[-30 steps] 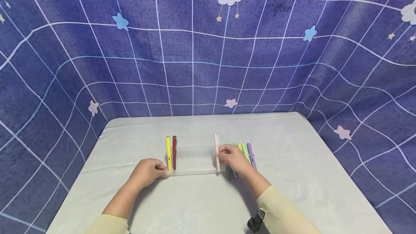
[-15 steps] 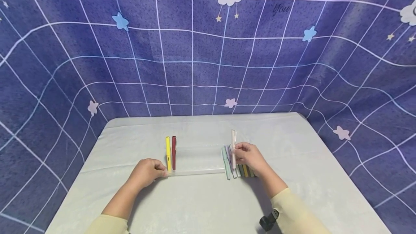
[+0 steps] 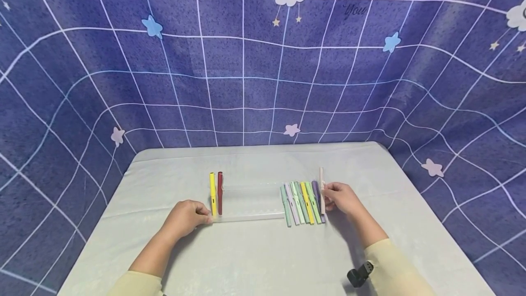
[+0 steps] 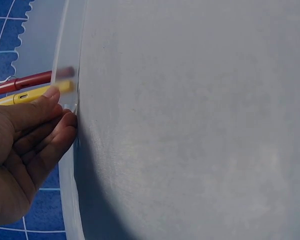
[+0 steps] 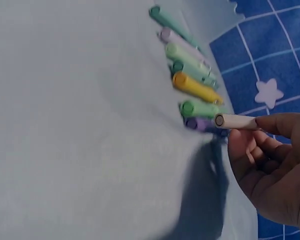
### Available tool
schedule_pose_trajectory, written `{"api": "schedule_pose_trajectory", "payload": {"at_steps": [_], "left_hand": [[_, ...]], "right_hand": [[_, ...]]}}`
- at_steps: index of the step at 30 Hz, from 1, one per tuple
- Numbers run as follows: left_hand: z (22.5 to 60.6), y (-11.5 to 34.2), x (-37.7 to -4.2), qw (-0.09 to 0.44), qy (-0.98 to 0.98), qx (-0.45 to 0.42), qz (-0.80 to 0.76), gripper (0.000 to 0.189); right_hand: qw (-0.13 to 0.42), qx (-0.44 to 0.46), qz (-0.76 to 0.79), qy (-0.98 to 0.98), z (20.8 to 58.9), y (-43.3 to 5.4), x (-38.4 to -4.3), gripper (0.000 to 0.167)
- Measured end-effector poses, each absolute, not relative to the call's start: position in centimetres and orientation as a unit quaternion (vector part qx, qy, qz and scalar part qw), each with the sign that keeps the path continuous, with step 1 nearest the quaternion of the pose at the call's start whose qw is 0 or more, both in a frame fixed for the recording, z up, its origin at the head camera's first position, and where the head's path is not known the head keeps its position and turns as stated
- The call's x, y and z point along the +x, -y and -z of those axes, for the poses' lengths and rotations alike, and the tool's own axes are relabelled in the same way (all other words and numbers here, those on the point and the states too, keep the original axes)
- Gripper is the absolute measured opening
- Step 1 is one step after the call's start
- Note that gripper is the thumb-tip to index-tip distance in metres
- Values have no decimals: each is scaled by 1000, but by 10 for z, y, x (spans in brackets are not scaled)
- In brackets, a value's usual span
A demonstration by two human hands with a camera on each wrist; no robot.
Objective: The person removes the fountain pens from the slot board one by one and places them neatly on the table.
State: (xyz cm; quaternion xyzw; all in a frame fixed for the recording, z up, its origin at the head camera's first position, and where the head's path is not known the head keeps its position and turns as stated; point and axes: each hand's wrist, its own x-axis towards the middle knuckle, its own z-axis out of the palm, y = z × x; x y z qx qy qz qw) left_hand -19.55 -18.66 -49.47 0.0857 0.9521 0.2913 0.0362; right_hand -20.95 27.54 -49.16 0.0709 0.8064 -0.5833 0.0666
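Between the thumb and fingers of my right hand [image 3: 343, 200] is a pale pink pen [image 3: 322, 191], pinched and nearly upright in the head view. It overlaps the purple pen [image 3: 316, 191] at the right end of a row of pens. In the right wrist view the pink pen [image 5: 235, 121] points its round end toward the row. My left hand [image 3: 190, 217] pinches the front left corner of a clear plastic pen rack [image 3: 255, 217]. A yellow pen [image 3: 213, 194] and a dark red pen [image 3: 220, 193] rest in the rack beside that hand.
Several pens lie side by side right of the rack, among them a teal pen [image 3: 286, 207], a lilac pen [image 3: 292, 204], another yellow pen [image 3: 307, 202] and a light green pen [image 3: 313, 202]. A white cloth [image 3: 246, 259] covers the table. Behind hangs a blue grid-patterned curtain [image 3: 230, 90].
My right hand has carried the pale pink pen rightward, from over the rack's right end, across the row of pens, to its right end. My left hand has stayed at the rack's corner.
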Motion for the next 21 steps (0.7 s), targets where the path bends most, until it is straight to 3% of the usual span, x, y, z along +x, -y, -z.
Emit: {"api": "schedule_pose_trajectory", "payload": {"at_steps": [7,21], "left_hand": [[493,187,-196,41,-953,81,-290,12],[491,188,-197,42,-952,77,-294,12]], "right_hand": [[106,102,536,-831,501,-282,-207,20],[108,107,485,-861,506,-281,-211,12]]}}
